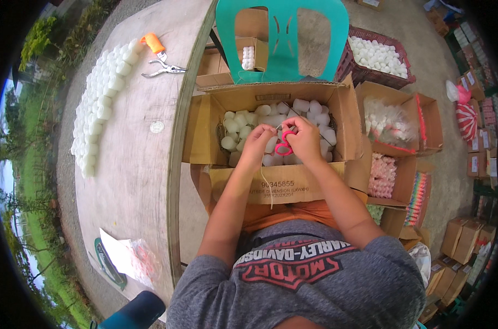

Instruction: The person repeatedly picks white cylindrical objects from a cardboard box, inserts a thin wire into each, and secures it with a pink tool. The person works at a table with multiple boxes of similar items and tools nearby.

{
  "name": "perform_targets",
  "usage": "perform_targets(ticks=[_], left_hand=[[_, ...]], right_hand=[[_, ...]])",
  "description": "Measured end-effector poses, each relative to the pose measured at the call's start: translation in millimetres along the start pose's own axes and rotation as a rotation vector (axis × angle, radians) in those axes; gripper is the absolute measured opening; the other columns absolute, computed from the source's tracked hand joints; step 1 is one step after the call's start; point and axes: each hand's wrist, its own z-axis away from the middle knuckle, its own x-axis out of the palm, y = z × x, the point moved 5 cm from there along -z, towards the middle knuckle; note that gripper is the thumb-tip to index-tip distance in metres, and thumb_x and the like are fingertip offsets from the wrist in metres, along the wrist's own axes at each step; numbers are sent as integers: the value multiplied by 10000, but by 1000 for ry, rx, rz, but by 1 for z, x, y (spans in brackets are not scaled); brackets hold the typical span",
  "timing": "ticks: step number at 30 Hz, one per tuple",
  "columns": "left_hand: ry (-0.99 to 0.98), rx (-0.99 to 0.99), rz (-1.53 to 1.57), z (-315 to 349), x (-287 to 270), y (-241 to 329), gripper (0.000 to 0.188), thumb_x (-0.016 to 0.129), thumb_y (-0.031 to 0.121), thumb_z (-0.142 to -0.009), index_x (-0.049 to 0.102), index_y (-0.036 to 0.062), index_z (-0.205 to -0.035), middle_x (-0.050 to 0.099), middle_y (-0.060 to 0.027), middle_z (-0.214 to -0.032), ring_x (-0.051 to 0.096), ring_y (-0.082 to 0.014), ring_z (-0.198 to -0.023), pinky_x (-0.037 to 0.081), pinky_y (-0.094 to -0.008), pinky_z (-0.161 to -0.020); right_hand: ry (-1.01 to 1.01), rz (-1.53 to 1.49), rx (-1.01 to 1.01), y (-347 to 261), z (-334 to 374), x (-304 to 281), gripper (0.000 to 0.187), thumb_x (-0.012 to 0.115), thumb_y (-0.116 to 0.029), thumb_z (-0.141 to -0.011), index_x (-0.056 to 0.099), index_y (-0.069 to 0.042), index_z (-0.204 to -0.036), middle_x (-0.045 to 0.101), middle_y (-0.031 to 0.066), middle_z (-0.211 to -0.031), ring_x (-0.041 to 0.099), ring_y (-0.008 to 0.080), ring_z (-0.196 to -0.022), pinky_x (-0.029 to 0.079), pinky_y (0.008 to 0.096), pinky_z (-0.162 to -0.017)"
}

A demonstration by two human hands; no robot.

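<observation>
Over an open cardboard box (290, 185) on my lap, both hands work close together. My left hand (260, 141) is closed in a pinch on a thin white cord (266, 183), whose loose end hangs down over the box's front flap. My right hand (305, 141) is closed around small scissors with pink-red handles (283, 148); their blades are mostly hidden by the fingers. Beneath the hands, the box holds many white cylindrical pieces (301, 105), like small candles or cups. Whether the scissors touch the cord I cannot tell.
On the pale table (145, 181) at left stand rows of white cylinders (103, 104), pliers (164, 68), an orange-handled tool (153, 41) and a plastic bag (142, 263). A green chair (286, 41) stands ahead. At right are a filled crate (376, 55) and open boxes (389, 123).
</observation>
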Motion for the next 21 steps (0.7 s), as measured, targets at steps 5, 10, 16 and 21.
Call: perform_targets(ticks=[5,10,16,21], left_hand=[[-8,2,61,-1,0,0,198,541,241,-907,599,99,-1033,600,15,-886,542,-78,-705,422,-256,-519],[36,3,155,5,-1,10,272,565,236,-900,616,73,-1112,607,14,-907,542,-78,-737,435,-263,-554],[167,247,-358,-4,-10,-3,161,590,180,-895,646,55,-981,574,0,-843,508,-72,-706,417,-246,-540],[65,141,-302,0,0,2,135,580,186,-907,592,52,-896,555,11,-777,487,-53,-676,396,-230,-518]], right_hand=[[25,23,74,2,-2,-2,106,656,-31,-750,622,-4,-847,627,104,-795,610,191,-657,490,305,-596],[-169,37,-126,-5,0,1,128,648,-32,-751,615,-30,-875,610,99,-826,609,231,-707,495,323,-619],[-127,48,-250,-18,3,2,118,616,-16,-775,609,-47,-889,590,103,-839,593,290,-724,485,344,-627],[-193,-63,-140,-4,-2,5,112,622,-37,-811,625,-32,-923,609,92,-874,598,217,-732,481,304,-640]])
